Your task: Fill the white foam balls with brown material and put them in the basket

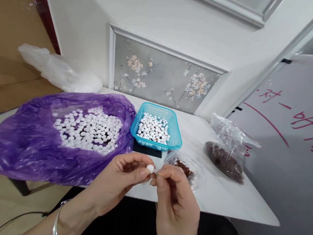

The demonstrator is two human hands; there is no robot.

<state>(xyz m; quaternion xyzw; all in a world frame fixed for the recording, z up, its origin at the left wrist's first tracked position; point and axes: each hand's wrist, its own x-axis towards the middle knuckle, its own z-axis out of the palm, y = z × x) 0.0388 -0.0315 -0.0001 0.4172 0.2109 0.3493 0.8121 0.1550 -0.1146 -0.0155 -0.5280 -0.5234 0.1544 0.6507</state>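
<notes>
Between the thumb and forefinger of my left hand (123,178) is a small white ball (150,168). My right hand (175,201) is closed in a pinch right beside it, on a thin, dark sliver (155,174) whose kind is too small to make out. Behind my right hand lies an opened clear bag (199,174) with reddish-brown shreds (184,168) in it, partly hidden by my fingers. Beyond my hands stands a turquoise plastic basket (175,133) holding many white balls, with brown bits among them.
To the left, a purple plastic bag (29,135) lies spread open with many white balls (95,128) on it. A clear bag of brown material (225,162) rests at the right of the white table (247,206). Behind are a white plastic bag (58,74) and a wall; a whiteboard (285,172) stands right.
</notes>
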